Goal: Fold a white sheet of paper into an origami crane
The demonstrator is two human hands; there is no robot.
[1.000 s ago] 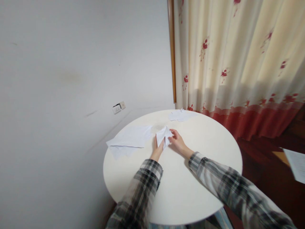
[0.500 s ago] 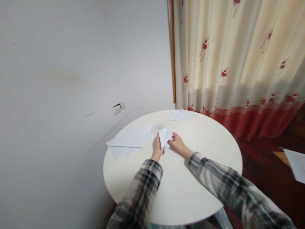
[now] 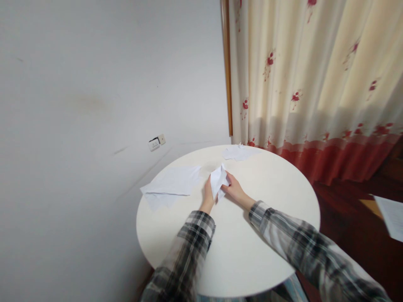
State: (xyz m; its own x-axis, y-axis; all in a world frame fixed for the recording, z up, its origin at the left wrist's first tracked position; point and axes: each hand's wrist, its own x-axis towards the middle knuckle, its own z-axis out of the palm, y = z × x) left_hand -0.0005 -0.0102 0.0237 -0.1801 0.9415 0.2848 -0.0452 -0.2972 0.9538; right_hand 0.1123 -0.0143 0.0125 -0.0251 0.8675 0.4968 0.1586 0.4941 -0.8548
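Note:
A small folded piece of white paper (image 3: pixel 218 180) is held between both my hands above the round white table (image 3: pixel 239 251). My left hand (image 3: pixel 208 193) grips its left side with the fingers pressed against it. My right hand (image 3: pixel 233 189) pinches its right edge. The paper stands tilted up off the tabletop, its point toward the wall. Both sleeves are plaid.
Flat white sheets (image 3: pixel 171 183) lie on the table's left, hanging over its edge. More crumpled paper (image 3: pixel 237 152) sits at the far edge near the floral curtain (image 3: pixel 315 84). A wall socket (image 3: pixel 156 142) is on the white wall. Another sheet (image 3: pixel 390 216) lies at the right.
The folded paper has been turned and pressed narrower between my hands, now standing more upright. My hands have drawn slightly closer together.

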